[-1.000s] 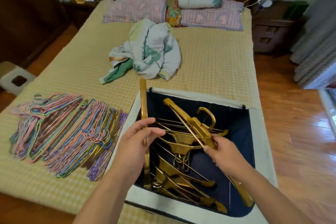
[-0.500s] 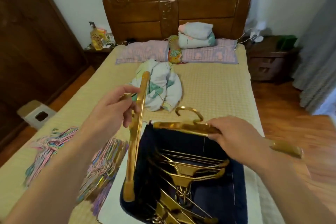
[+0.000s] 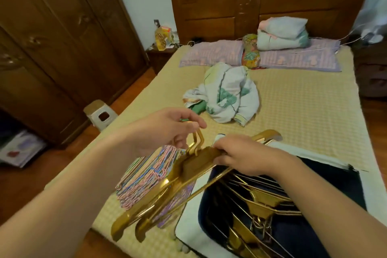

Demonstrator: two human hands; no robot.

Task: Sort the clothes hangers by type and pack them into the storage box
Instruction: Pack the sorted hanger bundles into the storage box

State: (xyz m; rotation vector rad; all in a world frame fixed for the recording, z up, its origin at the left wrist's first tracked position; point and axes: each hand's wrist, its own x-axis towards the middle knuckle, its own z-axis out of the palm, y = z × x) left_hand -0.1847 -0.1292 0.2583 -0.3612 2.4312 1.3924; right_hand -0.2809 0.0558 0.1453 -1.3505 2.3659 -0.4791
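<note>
Both hands grip two stacked gold plastic hangers (image 3: 178, 182): left hand (image 3: 167, 130) on hooks, right hand (image 3: 243, 153) at shoulder, long axis slanting across white-rimmed navy fabric storage box (image 3: 188, 228), directly below-right.

Both hands (image 3: 209, 144) forward, fingers curled, gripping.

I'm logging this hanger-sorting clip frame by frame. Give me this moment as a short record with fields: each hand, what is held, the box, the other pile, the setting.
left hand: grips the hooks of the held gold hangers
right hand: holds the same hangers at their middle
held gold hangers: two, stacked together, tilted, above the bed's near edge
storage box: open, dark blue lining, more gold hangers inside
colored wire hangers: piled on the bed beside the box, partly hidden by the held pair
bed: yellow checked cover, crumpled cloth at its middle
</note>
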